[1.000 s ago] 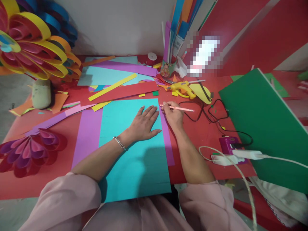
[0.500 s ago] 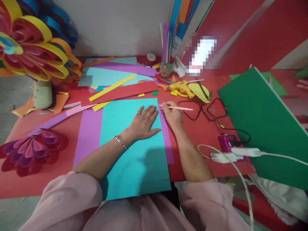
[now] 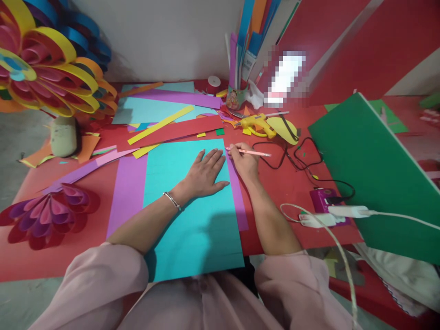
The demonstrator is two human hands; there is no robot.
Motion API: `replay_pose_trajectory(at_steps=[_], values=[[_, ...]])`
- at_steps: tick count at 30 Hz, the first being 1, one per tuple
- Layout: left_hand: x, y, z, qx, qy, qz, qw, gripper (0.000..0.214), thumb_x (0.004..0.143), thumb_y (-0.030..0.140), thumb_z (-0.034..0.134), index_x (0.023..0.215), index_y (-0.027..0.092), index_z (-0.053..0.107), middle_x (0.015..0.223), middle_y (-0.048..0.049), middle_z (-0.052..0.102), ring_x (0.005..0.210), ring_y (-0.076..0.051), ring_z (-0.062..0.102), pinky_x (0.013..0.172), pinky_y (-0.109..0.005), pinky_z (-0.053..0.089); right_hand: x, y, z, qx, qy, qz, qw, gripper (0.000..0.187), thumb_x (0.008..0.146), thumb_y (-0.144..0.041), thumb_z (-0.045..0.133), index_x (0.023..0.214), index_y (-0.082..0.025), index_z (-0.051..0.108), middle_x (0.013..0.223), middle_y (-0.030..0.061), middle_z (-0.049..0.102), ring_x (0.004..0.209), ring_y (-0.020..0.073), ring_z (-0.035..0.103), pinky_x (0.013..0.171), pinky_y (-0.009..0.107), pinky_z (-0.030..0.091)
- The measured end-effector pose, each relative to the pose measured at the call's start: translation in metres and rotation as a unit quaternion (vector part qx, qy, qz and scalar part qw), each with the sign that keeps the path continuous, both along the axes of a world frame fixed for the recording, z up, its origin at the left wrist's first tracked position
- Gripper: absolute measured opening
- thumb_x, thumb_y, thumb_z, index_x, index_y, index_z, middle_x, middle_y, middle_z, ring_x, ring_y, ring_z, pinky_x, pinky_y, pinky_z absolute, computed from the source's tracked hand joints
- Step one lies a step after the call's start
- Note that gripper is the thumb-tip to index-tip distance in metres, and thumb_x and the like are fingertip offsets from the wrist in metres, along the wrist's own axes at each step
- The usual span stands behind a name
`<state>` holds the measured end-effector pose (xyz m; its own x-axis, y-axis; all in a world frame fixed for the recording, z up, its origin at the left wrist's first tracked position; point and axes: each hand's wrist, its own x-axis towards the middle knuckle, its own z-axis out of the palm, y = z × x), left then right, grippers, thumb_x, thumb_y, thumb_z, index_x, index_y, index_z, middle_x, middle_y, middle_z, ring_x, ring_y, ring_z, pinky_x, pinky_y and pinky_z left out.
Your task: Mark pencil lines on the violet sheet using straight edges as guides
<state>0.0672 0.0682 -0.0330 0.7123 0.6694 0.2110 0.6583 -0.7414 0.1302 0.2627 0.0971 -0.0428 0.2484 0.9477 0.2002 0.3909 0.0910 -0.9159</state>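
The right hand [image 3: 243,161] pinches a pencil [image 3: 254,152], tip beside the upper right edge of the turquoise sheet [image 3: 192,238]; the left hand [image 3: 206,176] lies flat upon it, thumb spread. Neither has visibly shifted in 0.5 s. Purple paper [image 3: 128,192] shows past the sheet's left and right edges.

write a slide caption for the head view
Left hand flat on a turquoise paper sheet overlying purple paper; right hand holding a pink pencil by the sheet's edge.
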Motion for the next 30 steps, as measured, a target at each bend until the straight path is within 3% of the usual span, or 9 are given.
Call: replay_pose_trajectory(at_steps=[17,30], values=[[-0.001,0.002,-0.003,-0.018,-0.01,0.001,1.0,0.087,0.102,0.076,0.04,0.165,0.015,0.035,0.17,-0.0215,0.038,0.16,-0.039,0.032,0.131,-0.062,0.016,0.003,-0.013,0.004,0.01,-0.033,0.014,0.999,0.029,0.097,-0.052,0.058,0.083,-0.027,0.063,0.076,0.0004,0.075,0.072,0.0181,0.071,0.073,0.031,0.057],[-0.002,0.003,-0.002,-0.018,-0.022,-0.008,1.0,0.102,0.096,0.087,0.033,0.168,0.014,0.029,0.17,-0.0233,0.037,0.16,-0.04,0.031,0.131,-0.062,0.016,0.002,-0.027,0.008,0.028,-0.081,0.005,0.996,0.035,0.099,-0.053,0.054,0.08,-0.026,0.064,0.074,0.0007,0.073,0.072,0.0185,0.069,0.075,0.032,0.053]])
